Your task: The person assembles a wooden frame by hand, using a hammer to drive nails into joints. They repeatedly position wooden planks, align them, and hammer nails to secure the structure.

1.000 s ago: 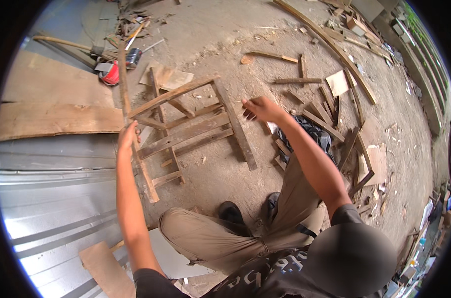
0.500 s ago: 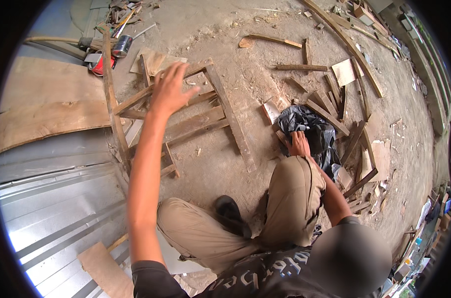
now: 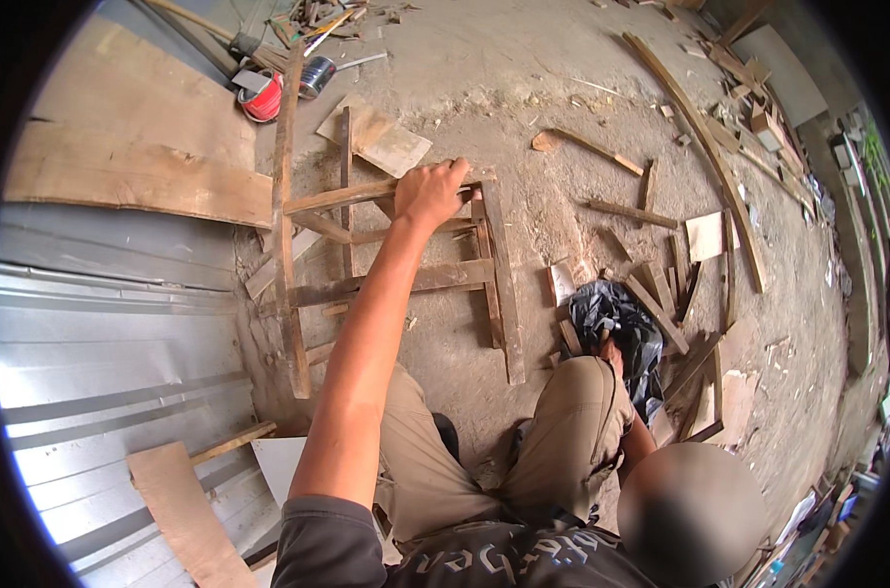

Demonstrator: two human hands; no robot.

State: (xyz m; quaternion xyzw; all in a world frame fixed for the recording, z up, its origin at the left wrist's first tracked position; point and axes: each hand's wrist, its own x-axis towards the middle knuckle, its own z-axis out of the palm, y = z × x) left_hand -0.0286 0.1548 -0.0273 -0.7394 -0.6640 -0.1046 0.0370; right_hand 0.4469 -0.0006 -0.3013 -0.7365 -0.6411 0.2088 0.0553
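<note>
A dark wooden frame point(image 3: 505, 284), with legs and crossrails like an unfinished stool or chair, stands on the floor ahead. My left hand point(image 3: 430, 194) is closed over its top rail, near the right corner. Beside my right knee lies a crumpled black plastic bag point(image 3: 646, 343). My right hand point(image 3: 613, 355) is at the bag, its fingers curled and partly hidden by the knee. Just beyond those fingers shows a small greyish metal piece point(image 3: 610, 323); whether I hold it is unclear.
Loose wood strips point(image 3: 650, 211) and offcuts lie scattered on the right. A long batten point(image 3: 699, 147) stretches behind them. Wide boards point(image 3: 141, 176) and corrugated metal sheets point(image 3: 121, 363) are on the left. A red can point(image 3: 261, 98) and a dark can point(image 3: 315, 76) stand beyond the frame.
My left hand has come down from above the wooden frame and taken hold of its top rail. The frame looks more upright. My right hand has drawn slightly back at the bag.
</note>
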